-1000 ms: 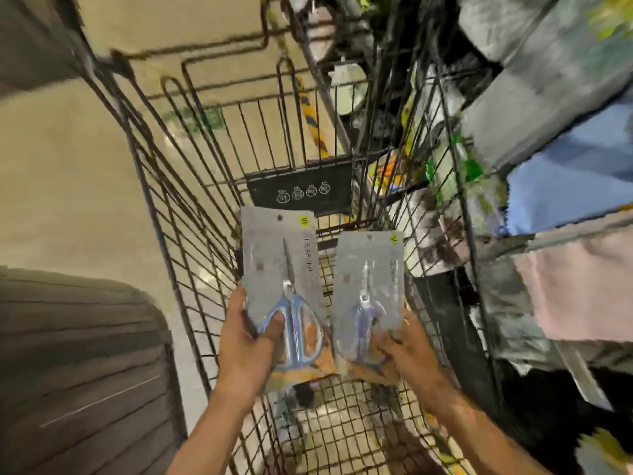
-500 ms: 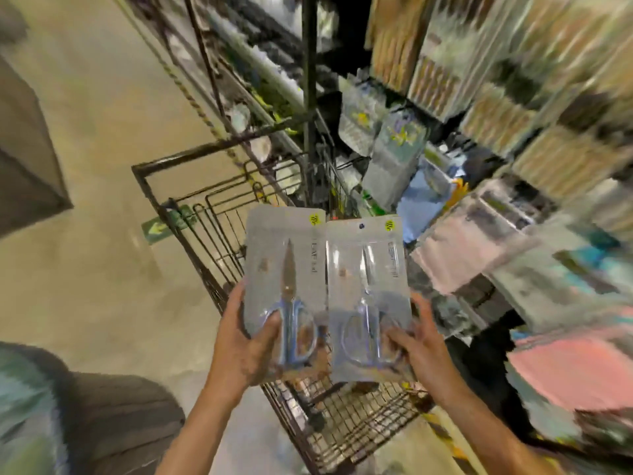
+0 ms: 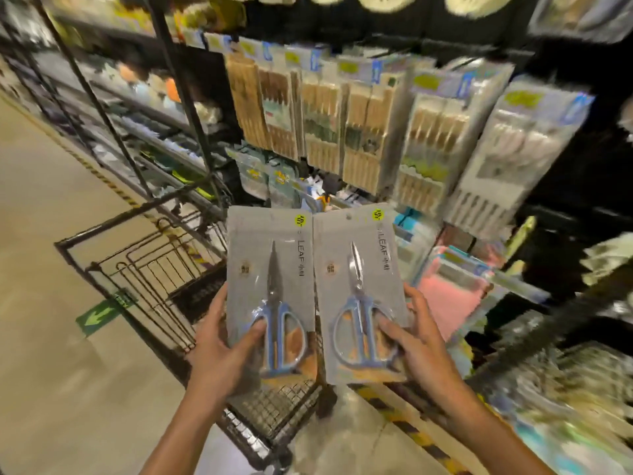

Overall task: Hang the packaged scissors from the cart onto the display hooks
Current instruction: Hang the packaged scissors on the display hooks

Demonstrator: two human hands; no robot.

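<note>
Blurred display racks behind; left hand and right hand each grip a scissors pack, left pack and right pack, thumbs pressing the handles, above the cart.

Hanging packets are crowding the far display wall. The wire cart is blocking the near left, while open floor is lying free on the left.

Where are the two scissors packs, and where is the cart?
left scissors pack [image 3: 270,269], head view, on the grey card beside the blade.
right scissors pack [image 3: 356,265], head view, on the card near the blades.
cart [image 3: 102,231], head view, on its dark top rail.
</note>
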